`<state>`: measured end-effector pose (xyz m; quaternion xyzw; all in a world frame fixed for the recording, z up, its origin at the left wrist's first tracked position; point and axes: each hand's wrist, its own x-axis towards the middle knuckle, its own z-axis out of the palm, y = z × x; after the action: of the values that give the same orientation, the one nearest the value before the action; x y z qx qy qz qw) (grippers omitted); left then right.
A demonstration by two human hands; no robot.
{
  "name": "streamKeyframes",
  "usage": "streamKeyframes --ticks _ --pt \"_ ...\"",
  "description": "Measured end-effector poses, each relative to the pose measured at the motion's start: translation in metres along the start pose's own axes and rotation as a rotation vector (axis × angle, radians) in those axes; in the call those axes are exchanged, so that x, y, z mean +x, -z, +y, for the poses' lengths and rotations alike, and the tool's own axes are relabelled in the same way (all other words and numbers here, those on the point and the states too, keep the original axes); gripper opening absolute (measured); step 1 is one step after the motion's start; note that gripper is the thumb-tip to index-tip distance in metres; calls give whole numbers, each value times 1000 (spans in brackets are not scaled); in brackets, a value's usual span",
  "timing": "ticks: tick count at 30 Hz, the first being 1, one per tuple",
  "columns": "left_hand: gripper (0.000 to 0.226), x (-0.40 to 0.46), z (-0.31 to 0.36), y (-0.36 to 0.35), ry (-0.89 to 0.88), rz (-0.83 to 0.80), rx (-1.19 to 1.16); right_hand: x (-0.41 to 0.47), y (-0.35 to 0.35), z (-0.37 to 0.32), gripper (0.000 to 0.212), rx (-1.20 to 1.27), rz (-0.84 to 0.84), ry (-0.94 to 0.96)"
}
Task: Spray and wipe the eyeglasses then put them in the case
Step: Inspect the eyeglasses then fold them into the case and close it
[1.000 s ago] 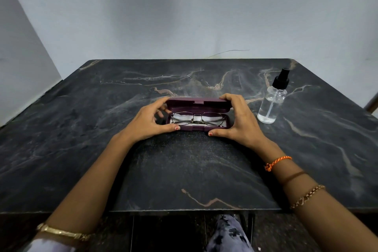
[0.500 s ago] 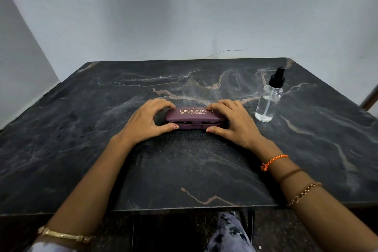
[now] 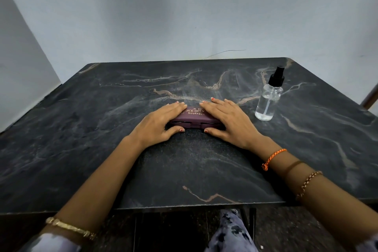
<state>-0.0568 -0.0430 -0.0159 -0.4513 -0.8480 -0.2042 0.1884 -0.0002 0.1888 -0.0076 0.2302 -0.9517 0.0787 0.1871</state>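
A maroon eyeglass case (image 3: 194, 117) with gold lettering lies closed in the middle of the dark marble table (image 3: 102, 129). My left hand (image 3: 161, 122) lies flat over its left end, fingers across the lid and thumb against the front edge. My right hand (image 3: 227, 120) covers the right end in the same way. The eyeglasses are hidden inside the case. A clear spray bottle (image 3: 269, 98) with a black pump top stands upright to the right of my right hand, apart from it.
A pale wall rises just behind the table's far edge. The near table edge runs across the lower part of the view, with my lap in patterned fabric (image 3: 231, 231) below it. A brown object (image 3: 370, 96) shows at the far right edge.
The case lid came down over the eyeglasses and the case is now closed. Both hands went from gripping the case ends with curled fingers to lying flat on the lid.
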Motion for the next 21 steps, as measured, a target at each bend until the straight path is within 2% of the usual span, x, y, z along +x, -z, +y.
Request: streamKeyframes --ticks 8,13,21 --pt "60 0 8 4 -114 -6 204 0 7 -4 52 -101 -1 132" --pt "58 -1 12 6 -142 1 265 1 9 -1 50 -232 103 247" --pt "56 0 11 7 -144 -20 299 0 5 -5 52 -309 184 253"
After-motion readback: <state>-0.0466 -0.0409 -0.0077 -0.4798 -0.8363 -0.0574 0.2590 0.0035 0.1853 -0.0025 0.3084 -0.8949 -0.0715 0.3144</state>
